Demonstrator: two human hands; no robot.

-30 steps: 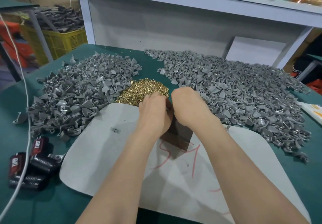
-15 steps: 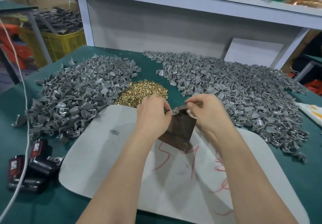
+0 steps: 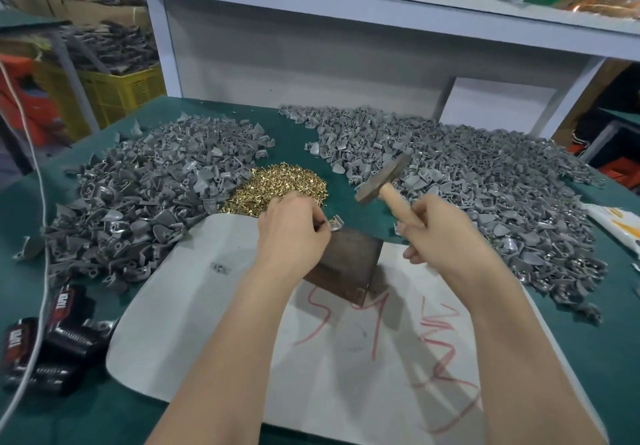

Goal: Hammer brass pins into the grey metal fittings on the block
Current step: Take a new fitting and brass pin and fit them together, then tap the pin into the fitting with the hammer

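Two hands show on my feed. The left hand [image 3: 292, 233], at frame centre, pinches one grey fitting [image 3: 335, 222] in its fingertips. The fitting sits at the far top edge of the dark block [image 3: 353, 261], and I cannot tell whether a pin is already in it. The right hand [image 3: 446, 237], right of centre, is clenched round the wooden handle of the single hammer [image 3: 382, 178]. Its rusty head is raised above and to the right of the block, apart from the fitting.

One pile of brass pins [image 3: 277, 186] lies just above the left hand, between two heaps of fittings, the left heap [image 3: 149, 195] and the broader right heap [image 3: 467, 185]. I cannot count either heap piece by piece.

The block stands on a pale mat [image 3: 207, 306] marked with red hand-drawn strokes. Those near the block look like "5" and "1"; the scrawl further right I cannot read. One stray fitting [image 3: 220, 267] lies alone on the mat, left of the block.

At lower left sit black objects [image 3: 69, 337]. Two of them show a reddish label with white letters starting "TAP", the rest unclear. A white cable [image 3: 38, 237] runs down the left edge over the green table cover [image 3: 588, 358]. A yellow crate [image 3: 117, 88] sits in the upper left, and a white packet with orange print [image 3: 620, 226] pokes in at the right edge.
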